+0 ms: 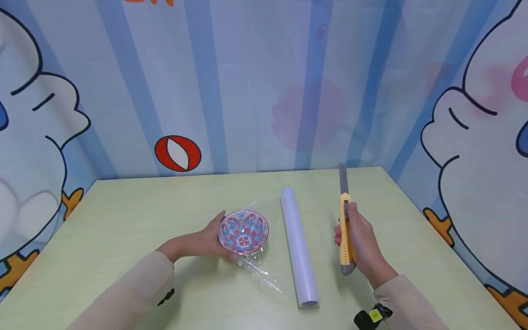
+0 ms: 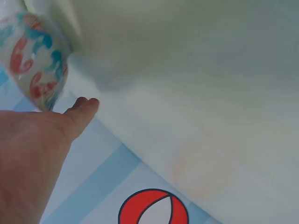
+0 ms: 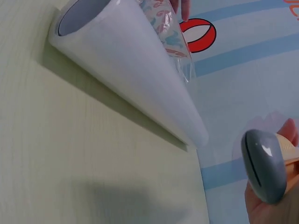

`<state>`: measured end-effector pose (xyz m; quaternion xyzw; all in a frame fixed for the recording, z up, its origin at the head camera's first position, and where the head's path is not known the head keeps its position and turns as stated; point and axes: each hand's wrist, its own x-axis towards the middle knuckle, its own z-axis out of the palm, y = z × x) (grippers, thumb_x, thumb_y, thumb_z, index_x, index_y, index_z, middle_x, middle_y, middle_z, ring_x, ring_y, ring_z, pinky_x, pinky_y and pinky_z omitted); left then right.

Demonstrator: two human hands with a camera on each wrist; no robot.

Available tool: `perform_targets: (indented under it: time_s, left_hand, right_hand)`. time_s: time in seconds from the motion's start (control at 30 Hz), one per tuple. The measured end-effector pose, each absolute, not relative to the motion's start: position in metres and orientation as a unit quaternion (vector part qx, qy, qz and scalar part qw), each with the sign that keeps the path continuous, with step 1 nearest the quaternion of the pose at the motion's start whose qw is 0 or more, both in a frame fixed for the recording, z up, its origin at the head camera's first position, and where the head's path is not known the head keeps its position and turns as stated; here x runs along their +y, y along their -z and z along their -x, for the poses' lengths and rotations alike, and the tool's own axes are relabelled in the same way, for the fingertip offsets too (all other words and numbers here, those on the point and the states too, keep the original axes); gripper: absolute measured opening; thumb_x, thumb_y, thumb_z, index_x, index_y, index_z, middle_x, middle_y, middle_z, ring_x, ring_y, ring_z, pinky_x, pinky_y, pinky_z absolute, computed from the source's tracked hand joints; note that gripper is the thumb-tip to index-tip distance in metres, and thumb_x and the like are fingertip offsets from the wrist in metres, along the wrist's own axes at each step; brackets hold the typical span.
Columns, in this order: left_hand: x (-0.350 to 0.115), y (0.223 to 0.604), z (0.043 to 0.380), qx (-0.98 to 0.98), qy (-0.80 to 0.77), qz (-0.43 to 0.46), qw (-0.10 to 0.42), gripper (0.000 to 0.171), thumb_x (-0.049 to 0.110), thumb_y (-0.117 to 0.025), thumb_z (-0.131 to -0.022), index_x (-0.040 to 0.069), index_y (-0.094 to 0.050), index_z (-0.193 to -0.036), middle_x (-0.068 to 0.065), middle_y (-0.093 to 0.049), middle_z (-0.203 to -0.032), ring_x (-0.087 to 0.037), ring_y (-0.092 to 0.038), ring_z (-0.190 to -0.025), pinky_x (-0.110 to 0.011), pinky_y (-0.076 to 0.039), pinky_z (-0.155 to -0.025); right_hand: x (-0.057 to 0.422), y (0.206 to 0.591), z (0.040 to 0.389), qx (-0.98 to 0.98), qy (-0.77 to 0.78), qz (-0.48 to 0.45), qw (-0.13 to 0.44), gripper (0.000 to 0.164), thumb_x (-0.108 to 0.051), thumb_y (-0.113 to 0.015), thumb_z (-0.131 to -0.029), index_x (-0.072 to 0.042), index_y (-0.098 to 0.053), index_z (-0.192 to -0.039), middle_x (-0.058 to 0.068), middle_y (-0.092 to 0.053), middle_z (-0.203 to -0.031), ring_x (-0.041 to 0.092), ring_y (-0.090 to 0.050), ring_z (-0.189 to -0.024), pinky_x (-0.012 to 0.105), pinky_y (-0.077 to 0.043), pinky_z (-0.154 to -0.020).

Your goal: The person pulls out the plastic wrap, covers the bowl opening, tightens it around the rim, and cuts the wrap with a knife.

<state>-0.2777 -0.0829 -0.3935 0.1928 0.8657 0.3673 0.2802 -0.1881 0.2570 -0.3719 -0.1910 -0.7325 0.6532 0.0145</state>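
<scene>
"What was held?"
"My left hand (image 1: 212, 239) grasped the patterned bowl (image 1: 244, 232), clear plastic (image 1: 259, 271) trailing off it!"
"And opposite?"
"My right hand (image 1: 366, 241) clutched the yellow cutter (image 1: 344, 233), blade (image 1: 343, 179) pointing away from me, and the white roll (image 1: 300, 252) lay between my two grips!"

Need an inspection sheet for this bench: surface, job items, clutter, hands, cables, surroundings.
Surface: pale green table.
Job's things: patterned bowl, clear film showing past its edges; white tube lying between the hands; yellow knife, blade extended, pointing away from the person.
Clutter: nothing seen.
Hands: left hand grips the bowl; right hand grips the knife.
Cables: nothing seen.
Surroundings: blue striped backdrop, printed cartoon figures.
</scene>
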Motion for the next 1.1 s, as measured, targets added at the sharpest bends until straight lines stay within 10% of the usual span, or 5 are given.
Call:
perform_targets:
  time_s: [0.33, 0.83, 1.1]
  left_hand:
    - [-0.023, 0.359, 0.325, 0.913, -0.266, -0.226, 0.211, 0.062, 0.042, -0.043, -0.095, 0.004, -0.03, -0.142, -0.016, -0.036, -0.144, -0.032, -0.032, -0.134, -0.048, -0.03, -0.109]
    - [0.046, 0.396, 0.381, 0.956, -0.115, -0.134, 0.236, 0.044, 0.028, -0.05, -0.094, 0.002, -0.047, -0.13, -0.013, -0.049, -0.135, -0.025, -0.046, -0.125, -0.039, -0.038, -0.104]
    - [0.054, 0.402, 0.393, 0.96, -0.102, -0.137, 0.222, 0.025, 0.031, -0.058, -0.089, 0.006, -0.059, -0.082, -0.006, -0.059, -0.085, -0.019, -0.054, -0.078, -0.033, -0.046, -0.075]
  right_hand:
    - [0.236, 0.364, 0.216, -0.797, -0.586, 0.107, -0.098, 0.036, -0.016, -0.04, -0.094, 0.005, -0.033, -0.123, 0.008, -0.06, -0.083, 0.014, -0.056, -0.068, 0.025, -0.047, -0.062]
    - [0.179, 0.366, 0.263, -0.936, -0.323, 0.062, -0.129, 0.023, -0.017, -0.049, -0.086, 0.0, -0.048, -0.103, 0.007, -0.06, -0.073, 0.016, -0.054, -0.059, 0.022, -0.042, -0.05]
    - [0.17, 0.369, 0.268, -0.944, -0.297, 0.053, -0.131, 0.016, -0.014, -0.048, -0.084, -0.002, -0.049, -0.093, 0.008, -0.05, -0.073, 0.017, -0.047, -0.059, 0.023, -0.037, -0.048]
